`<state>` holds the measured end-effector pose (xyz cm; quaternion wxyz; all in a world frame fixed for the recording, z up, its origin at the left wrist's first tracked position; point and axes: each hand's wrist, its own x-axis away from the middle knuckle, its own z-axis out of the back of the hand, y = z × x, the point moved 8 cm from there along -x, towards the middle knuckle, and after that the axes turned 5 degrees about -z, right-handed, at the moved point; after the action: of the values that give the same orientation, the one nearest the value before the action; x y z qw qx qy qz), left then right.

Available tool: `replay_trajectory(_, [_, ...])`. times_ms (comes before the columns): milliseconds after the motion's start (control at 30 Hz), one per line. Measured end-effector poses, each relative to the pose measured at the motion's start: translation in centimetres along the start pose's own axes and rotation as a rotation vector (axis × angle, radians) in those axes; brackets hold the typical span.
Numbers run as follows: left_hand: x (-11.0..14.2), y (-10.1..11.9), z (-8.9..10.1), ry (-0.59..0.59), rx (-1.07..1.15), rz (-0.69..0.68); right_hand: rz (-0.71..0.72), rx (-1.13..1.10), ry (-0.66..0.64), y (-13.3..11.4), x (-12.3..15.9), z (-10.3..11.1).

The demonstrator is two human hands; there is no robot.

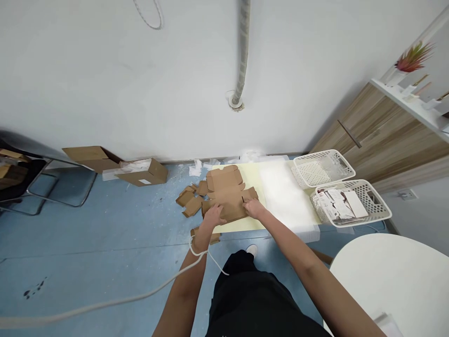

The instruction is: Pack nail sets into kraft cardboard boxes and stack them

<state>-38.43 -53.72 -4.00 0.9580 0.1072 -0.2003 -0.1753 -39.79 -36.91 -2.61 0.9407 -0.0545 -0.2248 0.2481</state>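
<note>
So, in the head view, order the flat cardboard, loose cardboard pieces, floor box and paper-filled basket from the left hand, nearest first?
Left hand:
1. Flat cardboard, under it.
2. Loose cardboard pieces, just left.
3. Floor box, farther left.
4. Paper-filled basket, far right.

The left forearm (187, 281) enters from 7 o'clock and the right forearm (301, 267) from 5 o'clock, converging near frame centre. The left hand (213, 216) and right hand (255, 208) sit palms down, just apart, fingers angled toward each other.
</note>
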Motion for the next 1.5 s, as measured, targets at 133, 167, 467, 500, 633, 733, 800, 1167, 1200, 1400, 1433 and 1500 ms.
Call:
replay_trajectory(133, [-0.1, 0.8, 0.3, -0.030, -0.027, -0.003, 0.040, 0.021, 0.065, -0.9, 0.1, 0.7])
replay_trajectory(167, [-0.1, 0.9, 0.4, -0.023, -0.034, 0.000, 0.047, 0.024, 0.066, -1.2, 0.0, 0.7])
replay_trajectory(467, [2.0, 3.0, 3.9, 0.075, -0.115, 0.001, -0.017, 0.000, 0.172, -0.8, 0.1, 1.5])
replay_trajectory(500, [2.3, 3.7, 5.2, 0.120, -0.131, -0.013, -0.017, -0.025, 0.209, -0.5, 0.4, 2.1])
replay_trajectory(633, [3.8, 8.2, 10.8, 0.341, -0.235, -0.086, 0.001, -0.121, 0.365, 0.8, 2.5, 5.3])
replay_trajectory(733, [5.5, 12.6, 14.7, 0.524, -0.268, -0.131, -0.007, -0.172, 0.515, 2.4, 5.7, 8.5])
replay_trajectory(800, [6.7, 16.0, 16.4, 0.613, -0.249, -0.182, -0.035, -0.195, 0.610, 3.9, 8.9, 10.5])
replay_trajectory(1167, [10.3, 39.7, 17.1, 0.659, -0.077, -0.810, -0.574, -0.186, 0.881, 13.5, 38.2, 12.8])
replay_trajectory(1200, [11.0, 42.2, 16.5, 0.649, -0.066, -0.881, -0.642, -0.176, 0.900, 13.8, 41.5, 12.3])
replay_trajectory(1400, [17.4, 54.8, 11.7, 0.570, -0.005, -1.286, -1.009, -0.051, 1.061, 12.0, 59.7, 6.9])
replay_trajectory(1433, [18.3, 56.5, 10.7, 0.564, 0.002, -1.348, -1.058, -0.014, 1.089, 11.4, 62.0, 5.7])
replay_trajectory(1500, [19.5, 59.4, 8.1, 0.556, 0.013, -1.455, -1.150, 0.067, 1.130, 10.3, 65.7, 2.8])
